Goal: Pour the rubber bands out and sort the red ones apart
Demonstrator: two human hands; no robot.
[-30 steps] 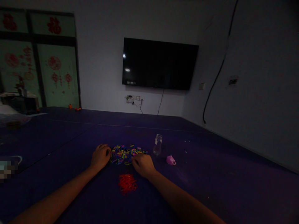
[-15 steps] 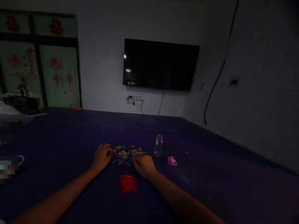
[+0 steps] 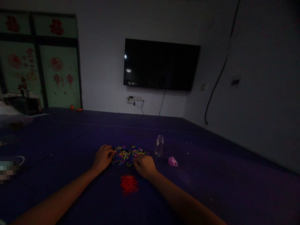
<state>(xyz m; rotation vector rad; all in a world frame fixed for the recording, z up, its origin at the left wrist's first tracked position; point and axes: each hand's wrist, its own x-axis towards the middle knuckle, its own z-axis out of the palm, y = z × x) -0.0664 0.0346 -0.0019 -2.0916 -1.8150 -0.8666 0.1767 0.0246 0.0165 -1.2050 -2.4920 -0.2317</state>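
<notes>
A loose pile of small multicoloured rubber bands (image 3: 123, 155) lies on the dark blue floor in front of me. My left hand (image 3: 103, 157) rests at its left edge, fingers curled in toward the bands. On the other side my right hand (image 3: 144, 165) is closed, its thumb and finger low against the pile's right part. Whatever is between the fingertips of either hand is too small and dark to make out. Nearer to me, between my forearms, sits a separate heap of red rubber bands (image 3: 129, 185).
A clear bottle (image 3: 158, 147) stands open right of the pile. Beside it lies a pink lid with a loop (image 3: 172, 161). A pale handled object (image 3: 9, 168), partly blurred out, is at the left edge. Farther off, a television (image 3: 161, 65) hangs on the wall.
Almost nothing differs. Both hands stay at the two sides of the multicoloured pile, with only a slight shift of the left fingers.
</notes>
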